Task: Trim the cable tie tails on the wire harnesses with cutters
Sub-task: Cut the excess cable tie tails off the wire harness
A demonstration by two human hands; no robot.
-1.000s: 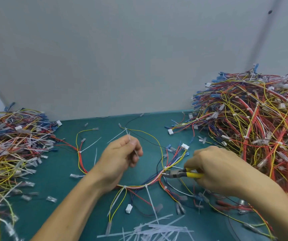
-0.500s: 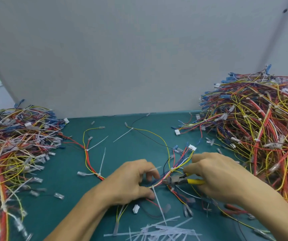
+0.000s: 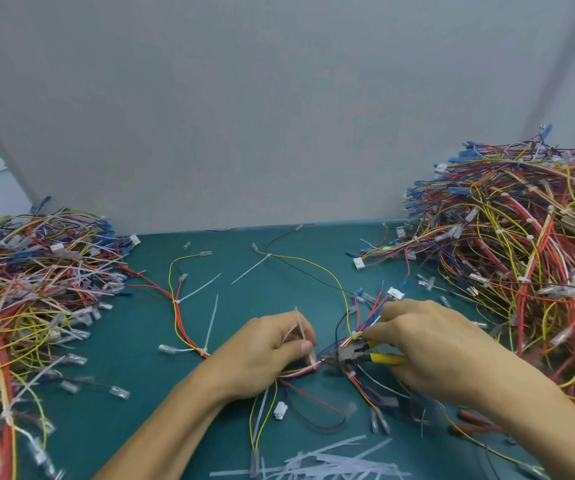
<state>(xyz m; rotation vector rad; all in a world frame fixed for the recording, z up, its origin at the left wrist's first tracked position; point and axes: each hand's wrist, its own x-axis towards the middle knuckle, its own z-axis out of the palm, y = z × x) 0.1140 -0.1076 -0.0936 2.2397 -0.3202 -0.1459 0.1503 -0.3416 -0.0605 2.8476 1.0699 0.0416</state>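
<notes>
two harness piles, left pile (image 3: 29, 292) and right pile (image 3: 528, 271); one spread harness (image 3: 175, 306); one pair of cutters (image 3: 352, 356); one heap of cut tails (image 3: 331, 462); two hands, left hand (image 3: 265, 355) and right hand (image 3: 428, 348).

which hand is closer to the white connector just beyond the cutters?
Right. The right hand is just on the near side of the white connector; the left hand lies farther off, to its near left.
</notes>
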